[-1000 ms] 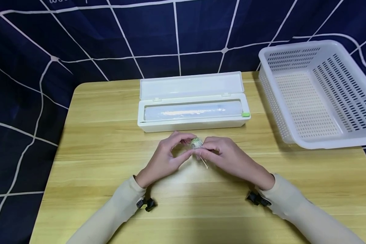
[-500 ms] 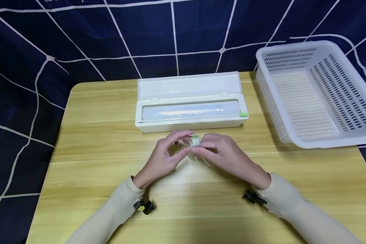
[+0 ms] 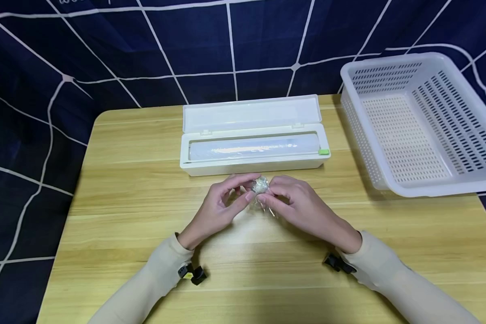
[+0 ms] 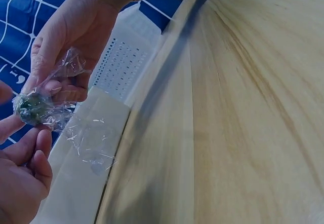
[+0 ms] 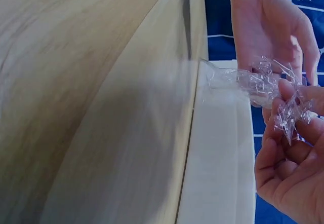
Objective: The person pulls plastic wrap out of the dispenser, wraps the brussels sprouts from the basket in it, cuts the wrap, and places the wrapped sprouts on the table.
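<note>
Between both hands is a small round green thing wrapped in clear cling film (image 3: 261, 185); its kind is hidden by the crinkled film. My left hand (image 3: 220, 202) holds it from the left, index finger behind it and thumb in front. On the other side, my right hand (image 3: 297, 198) pinches gathered cling film (image 5: 291, 113) between thumb and fingers. A loose tail of film (image 4: 93, 145) hangs from the bundle in the left wrist view. Just beyond the hands stands a long white cling film box (image 3: 255, 168), lid up, with a film roll (image 3: 254, 147) inside.
A white perforated plastic basket (image 3: 389, 173) stands at the right of the wooden table (image 3: 146, 189). The box carries a green tab (image 3: 323, 152) at its right front corner. Dark blue cloth with white lines (image 3: 194, 40) hangs behind and at the left.
The wrapped green thing turns slightly in the fingers, and more shiny film now covers its top. My left thumb has shifted off its front a little. Box and basket stay put.
</note>
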